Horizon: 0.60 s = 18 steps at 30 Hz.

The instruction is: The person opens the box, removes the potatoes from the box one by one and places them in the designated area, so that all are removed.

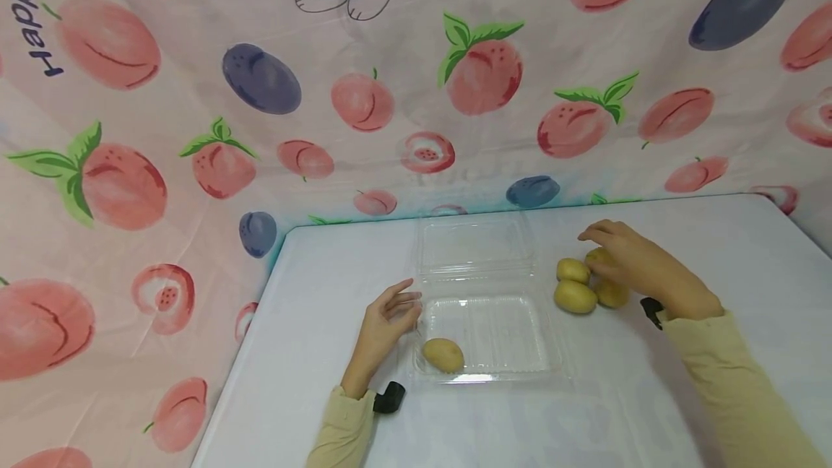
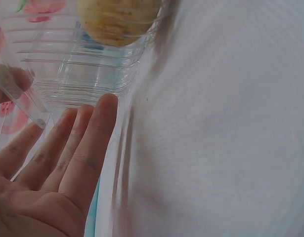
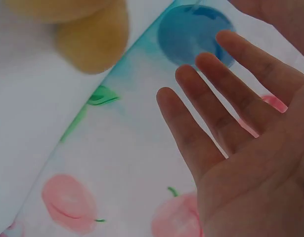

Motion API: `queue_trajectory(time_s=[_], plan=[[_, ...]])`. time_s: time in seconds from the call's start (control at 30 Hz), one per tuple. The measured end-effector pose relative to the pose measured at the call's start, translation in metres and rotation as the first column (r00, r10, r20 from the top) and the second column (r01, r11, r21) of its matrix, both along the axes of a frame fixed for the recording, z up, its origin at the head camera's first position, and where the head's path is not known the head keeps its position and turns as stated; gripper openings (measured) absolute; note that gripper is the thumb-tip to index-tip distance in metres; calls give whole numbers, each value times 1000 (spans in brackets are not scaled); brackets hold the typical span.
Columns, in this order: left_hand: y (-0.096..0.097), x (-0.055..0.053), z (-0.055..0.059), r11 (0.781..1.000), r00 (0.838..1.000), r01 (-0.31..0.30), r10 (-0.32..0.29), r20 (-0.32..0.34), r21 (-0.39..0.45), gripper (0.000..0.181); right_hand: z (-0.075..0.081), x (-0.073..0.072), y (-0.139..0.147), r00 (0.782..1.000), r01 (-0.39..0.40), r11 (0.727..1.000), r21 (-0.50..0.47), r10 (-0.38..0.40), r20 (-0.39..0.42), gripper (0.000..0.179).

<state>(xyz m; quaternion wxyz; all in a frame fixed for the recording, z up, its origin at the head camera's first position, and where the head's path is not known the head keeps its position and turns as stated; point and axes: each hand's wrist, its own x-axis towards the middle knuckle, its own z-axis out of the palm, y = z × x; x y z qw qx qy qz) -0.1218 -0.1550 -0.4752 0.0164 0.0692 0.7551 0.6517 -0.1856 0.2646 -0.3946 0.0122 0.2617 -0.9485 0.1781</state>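
A clear plastic clamshell box (image 1: 500, 331) lies unfolded on the table, its lid (image 1: 474, 245) toward the wall. One potato (image 1: 443, 355) sits in the front left corner of its base. My left hand (image 1: 385, 320) is at the box's left edge. In the left wrist view its fingers (image 2: 87, 153) are fairly straight beside the ribbed wall, and the rim passes between thumb and fingers. Over a cluster of several potatoes (image 1: 575, 297) to the right of the box hovers my right hand (image 1: 627, 258), partly covering them. The right wrist view shows its fingers (image 3: 184, 128) extended and spread, holding nothing.
A white table (image 1: 312, 280) carries everything; its back edge meets a hanging cloth (image 1: 403, 42) printed with fruit. Black straps or mounts (image 1: 390, 397) show at both wrists.
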Motion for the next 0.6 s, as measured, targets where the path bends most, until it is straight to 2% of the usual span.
queue_trajectory(time_s=[0.27, 0.6], plan=[[0, 0, 0, 1000, 1000, 4, -4, 9, 6, 52, 10, 7, -19, 999, -41, 999, 16, 42, -16, 39], [0, 0, 0, 1000, 1000, 3, -3, 0, -1, 53, 21, 18, -35, 993, -69, 997, 31, 72, -98, 40]])
